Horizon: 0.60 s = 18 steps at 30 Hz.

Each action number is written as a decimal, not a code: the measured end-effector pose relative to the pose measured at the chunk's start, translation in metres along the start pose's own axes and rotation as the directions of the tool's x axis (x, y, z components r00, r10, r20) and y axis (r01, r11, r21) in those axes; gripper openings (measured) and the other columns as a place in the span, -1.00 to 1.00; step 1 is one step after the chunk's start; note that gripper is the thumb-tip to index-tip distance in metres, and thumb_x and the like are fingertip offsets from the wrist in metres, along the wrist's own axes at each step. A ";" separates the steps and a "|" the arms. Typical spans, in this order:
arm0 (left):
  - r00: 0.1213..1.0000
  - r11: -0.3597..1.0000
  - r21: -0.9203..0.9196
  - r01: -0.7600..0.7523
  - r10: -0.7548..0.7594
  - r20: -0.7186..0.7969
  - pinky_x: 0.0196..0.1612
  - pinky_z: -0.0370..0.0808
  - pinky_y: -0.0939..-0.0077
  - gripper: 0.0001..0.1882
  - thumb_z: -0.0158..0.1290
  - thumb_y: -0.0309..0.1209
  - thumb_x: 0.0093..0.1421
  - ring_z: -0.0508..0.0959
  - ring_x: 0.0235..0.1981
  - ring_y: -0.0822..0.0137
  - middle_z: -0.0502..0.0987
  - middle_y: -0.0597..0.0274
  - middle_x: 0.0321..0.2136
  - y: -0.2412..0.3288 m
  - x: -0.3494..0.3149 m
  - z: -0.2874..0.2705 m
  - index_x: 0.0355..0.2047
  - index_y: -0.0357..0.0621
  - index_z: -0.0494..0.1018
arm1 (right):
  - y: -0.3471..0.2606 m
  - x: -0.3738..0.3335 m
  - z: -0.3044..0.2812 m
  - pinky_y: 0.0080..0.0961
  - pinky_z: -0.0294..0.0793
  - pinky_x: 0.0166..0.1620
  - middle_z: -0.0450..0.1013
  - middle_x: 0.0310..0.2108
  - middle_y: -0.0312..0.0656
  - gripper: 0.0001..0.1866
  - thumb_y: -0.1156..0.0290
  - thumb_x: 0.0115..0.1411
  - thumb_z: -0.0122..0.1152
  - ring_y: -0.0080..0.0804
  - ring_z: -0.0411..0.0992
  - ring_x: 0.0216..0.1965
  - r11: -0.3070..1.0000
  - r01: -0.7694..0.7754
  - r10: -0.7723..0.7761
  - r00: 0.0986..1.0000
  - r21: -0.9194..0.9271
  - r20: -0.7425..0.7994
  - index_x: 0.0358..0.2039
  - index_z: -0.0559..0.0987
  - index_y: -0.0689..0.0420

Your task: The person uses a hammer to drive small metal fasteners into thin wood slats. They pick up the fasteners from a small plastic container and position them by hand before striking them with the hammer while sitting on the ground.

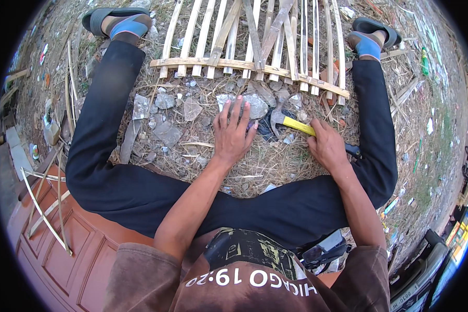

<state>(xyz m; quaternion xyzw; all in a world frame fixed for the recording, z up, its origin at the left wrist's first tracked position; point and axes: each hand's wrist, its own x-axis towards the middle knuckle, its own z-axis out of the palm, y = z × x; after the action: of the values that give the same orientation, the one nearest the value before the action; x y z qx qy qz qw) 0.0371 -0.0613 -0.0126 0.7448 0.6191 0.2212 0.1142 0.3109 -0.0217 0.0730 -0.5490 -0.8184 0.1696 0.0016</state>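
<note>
My right hand point(327, 143) is closed round the handle of a claw hammer point(296, 125) with a yellow shaft and a dark grip end. The hammer's metal head rests over a black plastic bag point(265, 128) on the ground. To the left, my left hand point(234, 130) lies palm down with its fingers stretched out toward a grey stone point(255, 106). Its thumb is beside the bag, and I cannot tell what lies beneath the palm. Beyond both hands is a frame of pale wooden slats point(213, 62), joined by a crosspiece.
My legs point(106, 99) spread to either side, with sandalled feet by the slats. Broken stones point(167, 133) and dry grass cover the ground between them. A reddish-brown panelled door point(62, 244) lies at lower left, with thin wooden strips point(46, 210) on it.
</note>
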 end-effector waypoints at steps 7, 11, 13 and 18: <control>1.000 1.000 0.013 -0.006 0.006 -0.005 0.27 0.13 -0.01 -0.29 0.17 -0.21 0.26 0.11 0.38 -0.07 0.17 0.05 0.39 -0.001 -0.001 0.000 0.36 -0.16 0.23 | -0.017 -0.002 -0.029 -0.04 0.39 -0.42 0.45 -0.57 0.10 -0.77 0.26 0.32 0.19 0.17 0.48 -0.49 0.929 -0.160 0.125 0.984 0.332 0.127 -0.24 0.43 0.16; 1.000 1.000 0.006 -0.001 0.001 0.011 0.28 0.12 0.00 -0.29 0.16 -0.21 0.26 0.09 0.39 -0.07 0.15 0.04 0.40 -0.002 -0.001 -0.001 0.36 -0.17 0.22 | -0.044 0.016 -0.018 0.01 0.32 -0.44 0.40 -0.63 0.14 -0.74 0.23 0.40 0.11 0.25 0.44 -0.52 0.859 -0.209 0.113 0.968 0.467 0.226 -0.25 0.40 0.18; 1.000 1.000 0.011 0.008 -0.008 0.026 0.29 0.12 0.00 -0.28 0.16 -0.21 0.27 0.08 0.39 -0.07 0.15 0.03 0.40 -0.001 -0.003 -0.001 0.37 -0.16 0.22 | -0.046 0.023 -0.011 0.02 0.32 -0.44 0.40 -0.63 0.16 -0.74 0.24 0.41 0.10 0.25 0.44 -0.52 0.870 -0.250 0.117 0.942 0.425 0.316 -0.25 0.39 0.19; 1.000 1.000 0.016 -0.004 0.004 0.014 0.29 0.12 -0.01 -0.27 0.15 -0.21 0.27 0.08 0.40 -0.08 0.15 0.01 0.40 -0.001 -0.002 0.000 0.38 -0.18 0.20 | -0.047 0.018 -0.003 0.06 0.34 -0.47 0.41 -0.64 0.15 -0.74 0.21 0.41 0.09 0.27 0.44 -0.53 0.893 -0.120 0.030 0.977 0.433 0.211 -0.22 0.39 0.17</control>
<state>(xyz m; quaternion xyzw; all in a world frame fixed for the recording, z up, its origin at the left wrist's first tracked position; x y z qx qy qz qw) 0.0355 -0.0626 -0.0131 0.7484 0.6186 0.2115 0.1121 0.2618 -0.0213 0.0854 -0.5458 -0.7324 0.4054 0.0385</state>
